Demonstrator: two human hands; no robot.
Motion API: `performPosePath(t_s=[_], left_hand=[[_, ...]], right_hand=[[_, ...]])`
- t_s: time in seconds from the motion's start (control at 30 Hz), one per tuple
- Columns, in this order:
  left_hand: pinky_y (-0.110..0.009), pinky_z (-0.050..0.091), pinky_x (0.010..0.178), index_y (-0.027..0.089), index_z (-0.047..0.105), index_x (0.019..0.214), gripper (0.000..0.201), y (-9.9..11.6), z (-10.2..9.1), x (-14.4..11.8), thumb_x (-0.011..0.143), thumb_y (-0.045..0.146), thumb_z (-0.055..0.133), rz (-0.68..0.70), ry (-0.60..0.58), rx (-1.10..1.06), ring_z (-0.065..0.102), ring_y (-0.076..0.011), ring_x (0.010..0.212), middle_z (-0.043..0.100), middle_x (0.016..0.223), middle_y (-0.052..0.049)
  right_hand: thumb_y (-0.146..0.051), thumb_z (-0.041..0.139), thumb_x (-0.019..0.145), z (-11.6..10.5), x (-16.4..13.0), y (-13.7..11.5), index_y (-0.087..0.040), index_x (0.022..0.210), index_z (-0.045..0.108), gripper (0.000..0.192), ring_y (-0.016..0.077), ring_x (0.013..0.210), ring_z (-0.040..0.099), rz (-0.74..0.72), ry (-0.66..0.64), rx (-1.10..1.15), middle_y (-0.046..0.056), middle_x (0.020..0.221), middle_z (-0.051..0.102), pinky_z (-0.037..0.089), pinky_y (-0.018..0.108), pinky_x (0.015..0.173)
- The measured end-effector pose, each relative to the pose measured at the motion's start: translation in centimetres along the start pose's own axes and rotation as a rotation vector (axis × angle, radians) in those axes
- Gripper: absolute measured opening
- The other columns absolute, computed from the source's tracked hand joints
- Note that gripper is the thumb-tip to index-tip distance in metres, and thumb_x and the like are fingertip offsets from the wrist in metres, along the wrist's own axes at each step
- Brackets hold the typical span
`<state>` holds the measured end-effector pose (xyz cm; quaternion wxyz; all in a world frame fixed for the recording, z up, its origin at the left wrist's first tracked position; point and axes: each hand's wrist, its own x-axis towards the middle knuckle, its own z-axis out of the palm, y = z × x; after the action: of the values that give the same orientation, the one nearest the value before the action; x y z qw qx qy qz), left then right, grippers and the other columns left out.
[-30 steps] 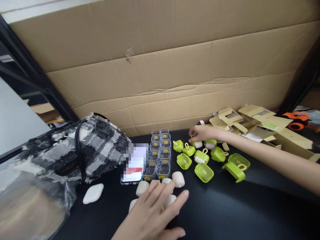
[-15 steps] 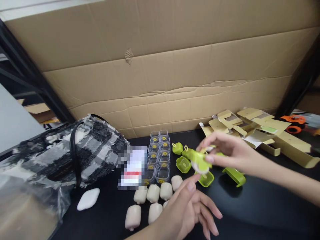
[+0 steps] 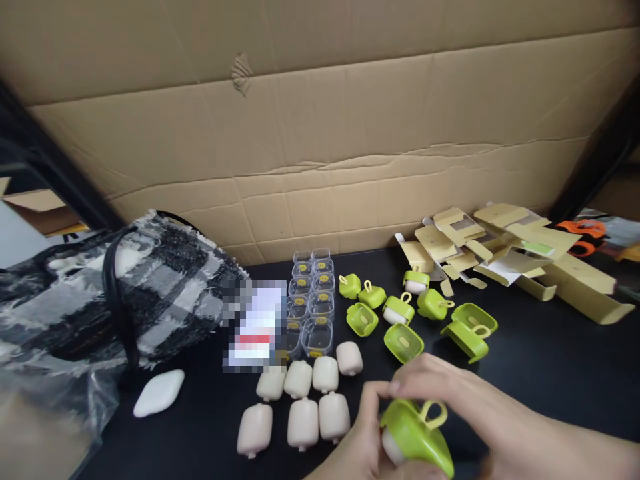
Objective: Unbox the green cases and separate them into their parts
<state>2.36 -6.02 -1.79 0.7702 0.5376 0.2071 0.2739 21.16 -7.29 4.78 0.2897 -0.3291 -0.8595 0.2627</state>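
Near the front edge of the view, a rounded green cover [image 3: 417, 430] with a yellow loop sits over a cream body that shows at its lower left. My left hand [image 3: 367, 433] is closed on it from the left. From above and the right, my right hand [image 3: 460, 393] also grips it, with fingertips meeting the left hand's. Part of the object is hidden by my fingers. Beyond my hands lies an open green shell [image 3: 404, 343], and behind it a green cover with a cream part [image 3: 399, 309]. Cream rounded pieces [image 3: 334, 417] stand left of my left hand.
Clear plastic cups [image 3: 317, 337] with yellow stickers stand in two columns. More green pieces [image 3: 467, 340] lie to the right, before flattened cardboard boxes [image 3: 520, 247]. At left are a white rounded object [image 3: 159, 393], a plaid bag [image 3: 170, 287] and a blurred-out object [image 3: 256, 323].
My right hand has moved down toward the front, onto the green cover. My left hand, open before, has closed on it too. The camera view has shifted slightly.
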Motion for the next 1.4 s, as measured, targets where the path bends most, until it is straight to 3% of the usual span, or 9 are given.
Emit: performPosePath(t_s=[0.17, 0.33, 0.53, 0.67, 0.83, 0.93, 1.07, 1.17, 1.4], left_hand=[[-0.038, 0.044, 0.084, 0.019, 0.043, 0.108, 0.047, -0.6, -0.3, 0.0, 0.076, 0.045, 0.065, -0.15, 0.047, 0.386, 0.056, -0.0225, 0.094, 0.055, 0.098, -0.006], [-0.042, 0.045, 0.089, 0.019, 0.043, 0.114, 0.044, -0.5, 0.1, -0.4, 0.083, 0.048, 0.055, -0.154, 0.087, 0.398, 0.057, -0.023, 0.099, 0.057, 0.104, -0.007], [-0.032, 0.05, 0.069, 0.021, 0.04, 0.12, 0.056, -3.1, -1.0, 0.0, 0.078, 0.051, 0.061, -0.051, 0.049, 0.382, 0.06, -0.0186, 0.079, 0.055, 0.089, -0.003], [-0.025, 0.046, 0.057, 0.021, 0.036, 0.119, 0.058, -2.8, -1.3, 0.1, 0.077, 0.05, 0.063, -0.071, 0.004, 0.393, 0.058, -0.0141, 0.066, 0.054, 0.081, -0.001], [-0.022, 0.047, 0.06, 0.021, 0.041, 0.108, 0.05, 2.0, -0.7, -0.8, 0.073, 0.044, 0.07, 0.204, -0.033, 0.613, 0.057, -0.0118, 0.069, 0.058, 0.092, -0.004], [-0.025, 0.05, 0.069, 0.023, 0.054, 0.102, 0.036, 4.8, -0.6, -1.3, 0.073, 0.035, 0.071, 0.463, 0.062, 1.046, 0.057, -0.0143, 0.079, 0.055, 0.1, -0.006], [-0.031, 0.052, 0.072, 0.019, 0.057, 0.109, 0.041, 6.1, -0.6, -1.6, 0.07, 0.018, 0.067, 0.554, 0.166, 1.572, 0.058, -0.0198, 0.082, 0.06, 0.093, -0.005], [-0.034, 0.052, 0.065, 0.016, 0.062, 0.095, 0.025, 5.9, -0.8, -1.5, 0.07, 0.019, 0.065, 0.577, 0.134, 1.8, 0.057, -0.0211, 0.075, 0.062, 0.082, -0.004], [-0.033, 0.049, 0.058, 0.015, 0.062, 0.079, 0.011, 5.7, -1.6, -0.8, 0.078, 0.021, 0.053, 0.742, 0.104, 2.047, 0.054, -0.0205, 0.065, 0.057, 0.064, -0.003]], right_hand=[[-0.02, 0.066, 0.074, -0.3, 0.2, -0.5, -0.031, 0.12, 0.06, 0.047, 0.0238, 0.092, 0.067, -0.087, -0.148, -0.2, 0.006, 0.108, 0.07, 0.056, 0.032, 0.082], [-0.021, 0.064, 0.077, -0.5, 0.7, -0.9, -0.026, 0.122, 0.06, 0.045, 0.0247, 0.098, 0.066, -0.185, -0.174, -0.279, 0.008, 0.114, 0.068, 0.056, 0.032, 0.084], [-0.013, 0.067, 0.071, -0.7, 0.1, -0.5, -0.026, 0.126, 0.055, 0.058, 0.022, 0.107, 0.062, -0.17, -0.111, -0.146, 0.006, 0.119, 0.066, 0.048, 0.029, 0.096], [-0.022, 0.072, 0.07, -1.8, 0.1, 0.0, -0.026, 0.113, 0.059, 0.045, 0.0196, 0.097, 0.066, -0.015, -0.186, -0.068, 0.004, 0.108, 0.068, 0.055, 0.027, 0.085], [-0.039, 0.08, 0.063, -4.2, -0.6, 1.4, -0.031, 0.112, 0.054, 0.057, 0.0255, 0.095, 0.066, 0.004, 0.155, -0.087, 0.004, 0.105, 0.067, 0.057, 0.033, 0.079], [-0.038, 0.079, 0.064, -5.2, -1.0, 2.3, -0.037, 0.113, 0.051, 0.057, 0.0286, 0.096, 0.064, 0.011, 0.339, -0.144, 0.002, 0.104, 0.066, 0.056, 0.038, 0.079], [-0.044, 0.071, 0.072, -6.2, 0.3, 3.5, -0.033, 0.112, 0.051, 0.046, 0.0283, 0.099, 0.06, 0.081, 0.448, -0.257, 0.004, 0.106, 0.063, 0.05, 0.042, 0.087], [-0.045, 0.064, 0.079, -7.2, 3.2, 5.1, -0.024, 0.118, 0.048, 0.047, 0.0267, 0.099, 0.06, 0.109, 0.383, -0.383, 0.007, 0.113, 0.061, 0.05, 0.041, 0.086], [-0.029, 0.064, 0.072, -8.8, 10.2, 11.1, -0.014, 0.113, 0.057, 0.045, 0.0312, 0.093, 0.063, 0.268, -0.088, -0.749, 0.015, 0.11, 0.062, 0.048, 0.04, 0.079]])
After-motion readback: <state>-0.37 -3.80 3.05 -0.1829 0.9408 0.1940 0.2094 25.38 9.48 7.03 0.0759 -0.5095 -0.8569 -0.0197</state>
